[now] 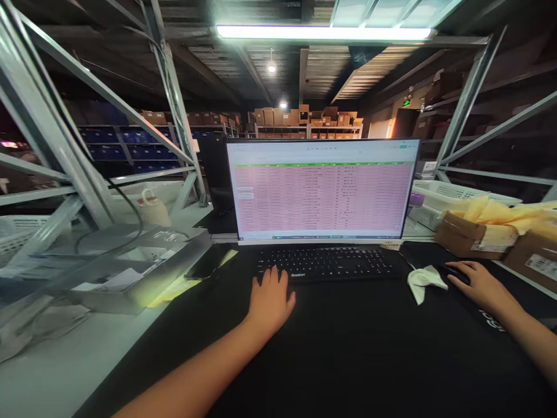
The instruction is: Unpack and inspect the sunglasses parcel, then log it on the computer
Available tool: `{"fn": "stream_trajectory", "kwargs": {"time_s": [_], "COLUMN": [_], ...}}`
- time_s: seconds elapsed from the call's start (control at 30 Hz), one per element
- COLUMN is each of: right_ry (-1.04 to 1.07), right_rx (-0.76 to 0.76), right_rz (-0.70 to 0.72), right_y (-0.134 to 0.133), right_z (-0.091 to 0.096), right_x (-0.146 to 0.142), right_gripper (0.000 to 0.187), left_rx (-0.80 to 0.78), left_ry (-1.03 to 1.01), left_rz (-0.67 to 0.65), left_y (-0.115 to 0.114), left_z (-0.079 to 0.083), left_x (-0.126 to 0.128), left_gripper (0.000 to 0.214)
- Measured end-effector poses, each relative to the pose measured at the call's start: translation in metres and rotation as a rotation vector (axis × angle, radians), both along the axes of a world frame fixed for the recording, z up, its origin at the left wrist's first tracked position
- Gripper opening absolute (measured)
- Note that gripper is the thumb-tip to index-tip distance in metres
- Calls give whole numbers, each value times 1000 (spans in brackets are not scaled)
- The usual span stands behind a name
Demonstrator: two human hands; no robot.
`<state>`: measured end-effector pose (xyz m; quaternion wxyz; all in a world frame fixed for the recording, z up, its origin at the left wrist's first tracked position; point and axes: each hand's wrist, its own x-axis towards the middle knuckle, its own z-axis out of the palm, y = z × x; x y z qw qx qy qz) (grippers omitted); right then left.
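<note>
My left hand (270, 299) lies flat on the black desk mat (348, 348), fingers stretched out and touching the left front edge of the black keyboard (328, 262). My right hand (476, 283) is cupped over a black mouse (455, 271) at the right of the mat. A crumpled white cloth (424, 281) lies between the keyboard and the mouse. Behind the keyboard stands a wide monitor (321, 190) showing a pink table with a green header row.
A black phone (208, 261) rests left of the keyboard beside a clear plastic tray (130, 267). Cardboard boxes (467, 235) with yellow bags sit at the right. White baskets (452, 191), a bottle (152, 209) and metal rack struts (65, 157) surround the desk.
</note>
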<state>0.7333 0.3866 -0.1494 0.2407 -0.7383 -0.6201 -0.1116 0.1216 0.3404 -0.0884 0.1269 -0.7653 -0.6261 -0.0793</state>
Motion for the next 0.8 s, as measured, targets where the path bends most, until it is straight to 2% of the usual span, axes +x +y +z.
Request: {"fn": "stream_trajectory", "kwargs": {"time_s": [0.37, 0.8], "right_ry": [-26, -10], "right_rx": [-5, -47], "right_rz": [-114, -179], "right_y": [-15, -26], "right_z": [18, 33], "right_x": [-22, -37], "right_gripper": [49, 45], "left_rx": [52, 21], "left_ry": [59, 101], "left_rz": [-16, 5], "left_y": [8, 10], "left_z": [-5, -4], "left_x": [0, 1], "left_gripper": [53, 55]}}
